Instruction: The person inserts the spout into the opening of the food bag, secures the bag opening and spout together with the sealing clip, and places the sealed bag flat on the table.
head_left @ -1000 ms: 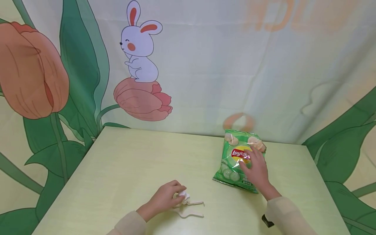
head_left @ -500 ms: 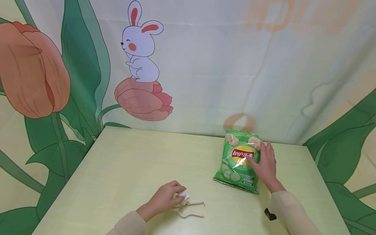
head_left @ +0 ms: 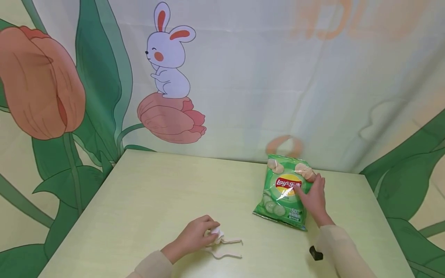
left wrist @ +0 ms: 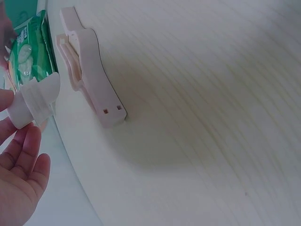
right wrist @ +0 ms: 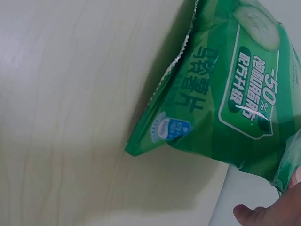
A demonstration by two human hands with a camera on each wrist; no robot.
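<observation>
My left hand [head_left: 196,233] pinches a small white plastic piece [left wrist: 33,101], shaped like a spout with a cap, between thumb and fingers. Close by on the tabletop, a pale white plastic clip [left wrist: 89,70] spreads its two slim arms; in the head view they point right from under the fingers. A green Lay's bag of potato chips [head_left: 283,200] lies face up toward the back right, top edge near the curtain. At its right side is my right hand [head_left: 314,199], thumb over the logo and fingers bent around the edge. Part of those fingers is hidden.
The pale table [head_left: 167,185] ends at the back against a curtain [head_left: 243,85] printed with a rabbit and tulips. A small black object [head_left: 316,253] shows beside the right sleeve [head_left: 342,247].
My right hand slid from over the bag's front to its right edge, and its fingers then bent around that edge. My left hand keeps its place with the white piece.
</observation>
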